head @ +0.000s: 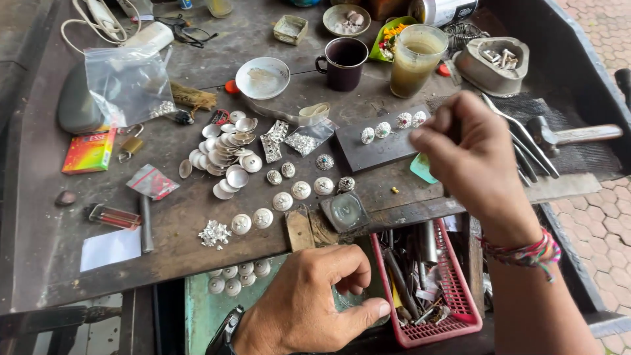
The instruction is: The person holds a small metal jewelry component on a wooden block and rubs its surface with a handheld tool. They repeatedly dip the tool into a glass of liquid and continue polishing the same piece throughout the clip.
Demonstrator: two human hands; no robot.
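My right hand [480, 164] hovers over the bench's right side with its fingers pinched shut. A thin dark tool seems to sit in its grip, mostly hidden. Its fingertips are just beside several ornate round silver pieces [393, 125] lined up on a dark rectangular block [381, 151]. My left hand [315, 296], with a watch on the wrist, rests at the front edge over an open teal drawer [200, 306]. Its fingers are curled under, its thumb is out, and nothing shows in it. Left of centre lie a heap of domed silver discs [227, 148] and a row of ornate ones [292, 190].
A red basket of tools [453, 296] hangs under the bench by my left hand. At the back stand a dark mug [345, 62], a glass of cloudy liquid [414, 59] and a white bowl [263, 77]. A hammer [572, 135] and metal tongs [526, 144] lie at the right, a plastic bag [125, 82] at the left.
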